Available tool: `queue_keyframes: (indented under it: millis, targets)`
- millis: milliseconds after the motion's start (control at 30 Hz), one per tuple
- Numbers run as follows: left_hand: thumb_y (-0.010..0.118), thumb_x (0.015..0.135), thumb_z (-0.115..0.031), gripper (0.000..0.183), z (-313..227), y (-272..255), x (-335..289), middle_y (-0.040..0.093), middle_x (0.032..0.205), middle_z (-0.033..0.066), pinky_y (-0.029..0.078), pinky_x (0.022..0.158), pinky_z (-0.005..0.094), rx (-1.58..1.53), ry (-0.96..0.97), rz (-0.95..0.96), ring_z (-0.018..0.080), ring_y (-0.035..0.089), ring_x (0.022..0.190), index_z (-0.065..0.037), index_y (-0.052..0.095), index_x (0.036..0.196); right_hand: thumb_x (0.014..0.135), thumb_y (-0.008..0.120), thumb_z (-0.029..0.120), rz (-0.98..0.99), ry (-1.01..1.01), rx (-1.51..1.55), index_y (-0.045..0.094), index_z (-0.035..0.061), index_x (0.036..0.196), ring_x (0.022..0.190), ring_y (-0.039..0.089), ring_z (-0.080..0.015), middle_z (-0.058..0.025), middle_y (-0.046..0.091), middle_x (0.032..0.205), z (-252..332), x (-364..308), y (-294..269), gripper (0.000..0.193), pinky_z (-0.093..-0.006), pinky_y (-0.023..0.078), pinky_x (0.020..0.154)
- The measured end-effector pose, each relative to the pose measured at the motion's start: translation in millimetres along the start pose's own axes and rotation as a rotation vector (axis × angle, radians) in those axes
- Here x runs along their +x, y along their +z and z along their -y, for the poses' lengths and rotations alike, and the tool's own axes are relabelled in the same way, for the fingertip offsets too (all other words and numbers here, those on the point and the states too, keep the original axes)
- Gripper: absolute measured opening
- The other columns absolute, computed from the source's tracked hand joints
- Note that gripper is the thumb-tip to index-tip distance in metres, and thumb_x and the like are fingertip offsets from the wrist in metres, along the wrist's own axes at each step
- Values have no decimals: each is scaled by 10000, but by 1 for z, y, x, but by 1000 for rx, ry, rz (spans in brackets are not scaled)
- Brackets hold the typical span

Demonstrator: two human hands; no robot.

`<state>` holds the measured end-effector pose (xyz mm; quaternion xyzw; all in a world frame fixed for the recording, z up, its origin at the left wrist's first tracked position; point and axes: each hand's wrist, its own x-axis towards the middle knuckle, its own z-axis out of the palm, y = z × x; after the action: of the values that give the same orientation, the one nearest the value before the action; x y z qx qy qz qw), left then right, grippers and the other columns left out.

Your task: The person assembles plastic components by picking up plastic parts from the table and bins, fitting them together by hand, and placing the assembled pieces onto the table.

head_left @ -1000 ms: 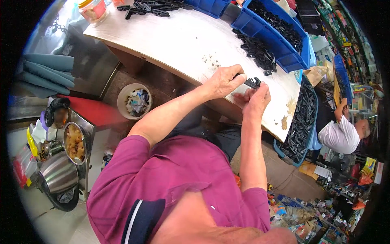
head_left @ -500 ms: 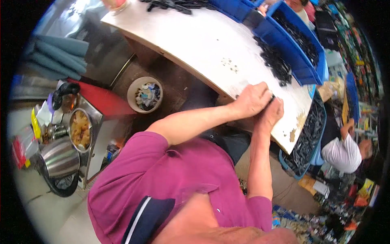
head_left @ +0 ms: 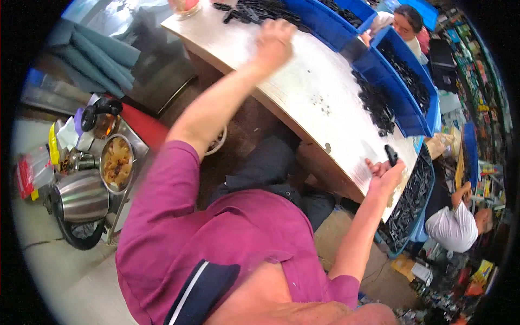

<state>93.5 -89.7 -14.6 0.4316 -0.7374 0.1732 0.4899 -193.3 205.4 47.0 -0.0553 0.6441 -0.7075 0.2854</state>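
Observation:
My right hand (head_left: 385, 174) is above the near right part of the white worktable (head_left: 295, 73), palm turned up. Between its thumb and fingers it pinches a small, elongated black plastic piece (head_left: 391, 155). My left hand (head_left: 276, 42) is stretched out to the table's far side, at the edge of a pile of long black pieces (head_left: 246, 12). Its fingertips are blurred, so whether they hold anything does not show. A second heap of black pieces (head_left: 374, 103) lies on the table, beyond my right hand and against a blue bin.
Blue bins (head_left: 414, 116) with black parts line the table's far edge. A blue-rimmed tub of black pieces (head_left: 409, 203) stands off its right end. At left are a steel kettle (head_left: 81, 203) and a food bowl (head_left: 116, 162). Two other people are beyond.
My hands were together over the near right of the table around a small dark piece. The left has swung away to the far pile; the right keeps a black piece, slightly farther right.

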Motion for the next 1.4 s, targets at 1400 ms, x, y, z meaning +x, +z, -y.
queue_keyframes:
  millis: [1400]
  targets:
    - [603, 887, -145, 337, -208, -42, -53, 645, 1135, 165, 491, 935, 410, -1238, -217, 604, 336, 621, 1067, -79, 613, 1218, 895, 540, 176, 490, 152, -441, 568, 24, 816, 398, 458, -222, -30, 329, 448, -4, 19, 27, 172, -496, 569, 582]
